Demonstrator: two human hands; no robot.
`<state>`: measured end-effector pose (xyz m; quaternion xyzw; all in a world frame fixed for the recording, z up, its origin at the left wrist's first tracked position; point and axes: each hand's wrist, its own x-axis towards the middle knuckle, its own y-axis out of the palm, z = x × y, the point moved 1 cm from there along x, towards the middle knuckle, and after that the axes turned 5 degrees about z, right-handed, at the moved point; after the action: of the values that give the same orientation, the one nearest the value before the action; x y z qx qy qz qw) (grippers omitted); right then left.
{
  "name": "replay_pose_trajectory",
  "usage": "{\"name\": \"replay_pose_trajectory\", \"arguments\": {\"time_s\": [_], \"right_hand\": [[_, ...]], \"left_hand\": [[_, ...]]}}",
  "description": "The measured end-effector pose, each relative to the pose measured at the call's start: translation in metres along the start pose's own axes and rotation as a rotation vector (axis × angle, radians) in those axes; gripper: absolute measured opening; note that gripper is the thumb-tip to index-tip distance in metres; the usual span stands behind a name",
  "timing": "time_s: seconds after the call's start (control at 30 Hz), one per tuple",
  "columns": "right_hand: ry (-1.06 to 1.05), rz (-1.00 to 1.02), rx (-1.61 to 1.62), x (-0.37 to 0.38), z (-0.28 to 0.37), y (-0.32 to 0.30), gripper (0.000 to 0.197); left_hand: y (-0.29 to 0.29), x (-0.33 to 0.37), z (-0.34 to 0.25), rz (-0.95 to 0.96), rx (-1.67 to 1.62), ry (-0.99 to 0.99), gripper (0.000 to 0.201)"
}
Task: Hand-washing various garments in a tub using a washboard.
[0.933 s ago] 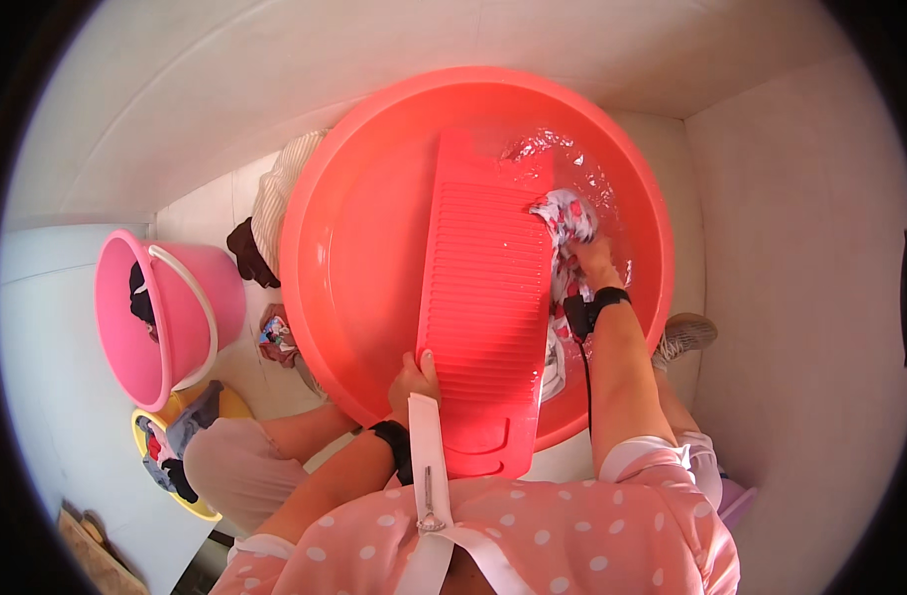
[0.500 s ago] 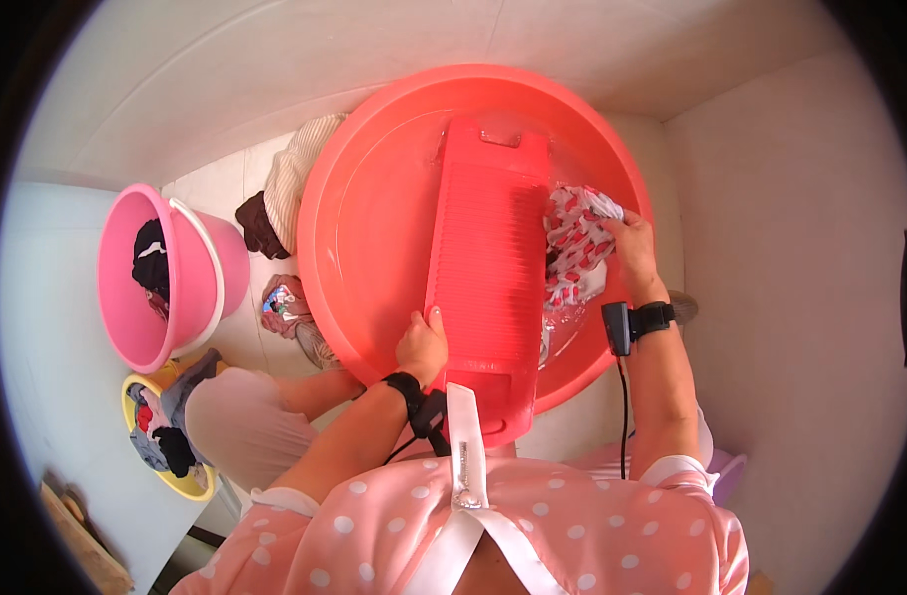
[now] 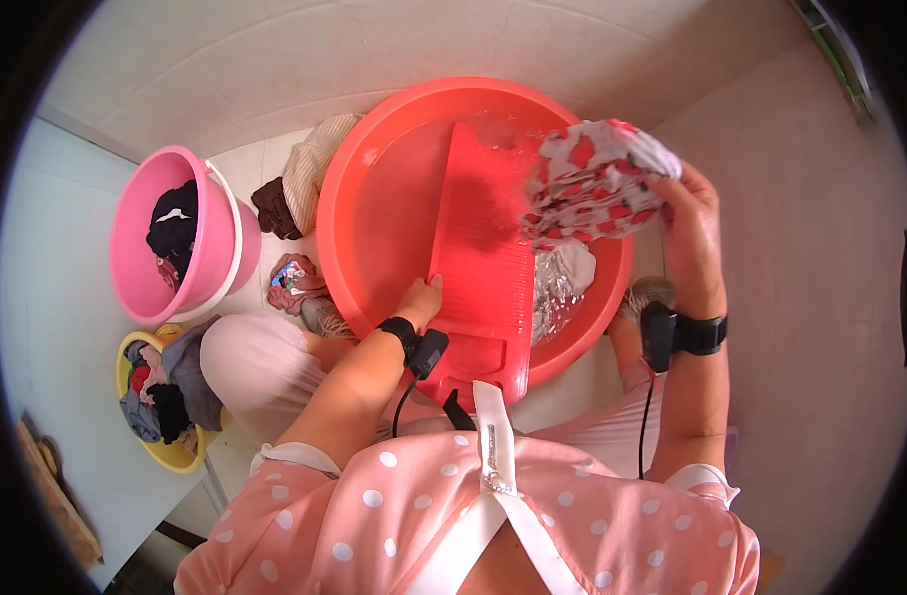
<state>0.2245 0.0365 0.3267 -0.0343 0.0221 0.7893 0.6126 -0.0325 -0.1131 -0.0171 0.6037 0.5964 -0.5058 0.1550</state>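
Observation:
A big red basin [image 3: 374, 208] with water stands on the floor in front of me. A red ribbed washboard [image 3: 483, 258] leans in it, its lower end toward me. My left hand [image 3: 421, 298] grips the washboard's left edge. My right hand [image 3: 686, 223] holds a wet white cloth with red spots [image 3: 592, 183] lifted above the washboard's upper right part. More wet cloth [image 3: 563, 283] lies in the water to the right of the board.
A pink bucket [image 3: 141, 203] with dark clothes stands at the left, a yellow bowl [image 3: 161, 451] of clothes below it. A striped and a brown garment [image 3: 295, 188] lie beside the basin. Tiled walls close in behind and at the right.
My right hand has lifted the spotted cloth out of the water and up over the washboard. My left hand stays on the board's left edge.

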Motion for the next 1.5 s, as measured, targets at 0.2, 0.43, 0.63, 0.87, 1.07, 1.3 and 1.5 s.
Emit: {"name": "replay_pose_trajectory", "arguments": {"time_s": [0.2, 0.43, 0.63, 0.87, 1.07, 1.3, 1.5], "right_hand": [[0.141, 0.182, 0.024, -0.028, -0.124, 0.016, 0.033], [0.261, -0.182, -0.822, -0.067, -0.294, -0.023, 0.061], [0.087, 0.008, -0.89, -0.055, -0.294, 0.017, 0.061], [-0.052, 0.265, -1.129, -0.086, -0.285, 0.042, 0.05], [-0.066, 0.312, -1.213, -0.042, -0.323, 0.042, 0.033], [0.215, 0.341, -1.157, 0.009, -0.333, 0.026, 0.032], [-0.139, 0.211, -1.032, -0.012, -0.321, 0.039, 0.034]], "left_hand": [[-0.009, 0.044, 0.01, -0.038, -0.348, 0.086, 0.053], [-0.003, 0.026, -0.107, -0.26, -0.095, 0.309, 0.062], [0.019, 0.027, -0.148, -0.023, 0.335, 0.743, 0.059], [0.024, -0.045, -0.066, -0.065, 0.579, 0.998, 0.064], [0.026, 0.003, -0.087, -0.026, 0.641, 0.948, 0.055], [0.02, 0.034, -0.133, 0.026, 0.593, 0.787, 0.052], [0.016, 0.062, -0.11, 0.149, -0.437, 0.538, 0.05]]}}
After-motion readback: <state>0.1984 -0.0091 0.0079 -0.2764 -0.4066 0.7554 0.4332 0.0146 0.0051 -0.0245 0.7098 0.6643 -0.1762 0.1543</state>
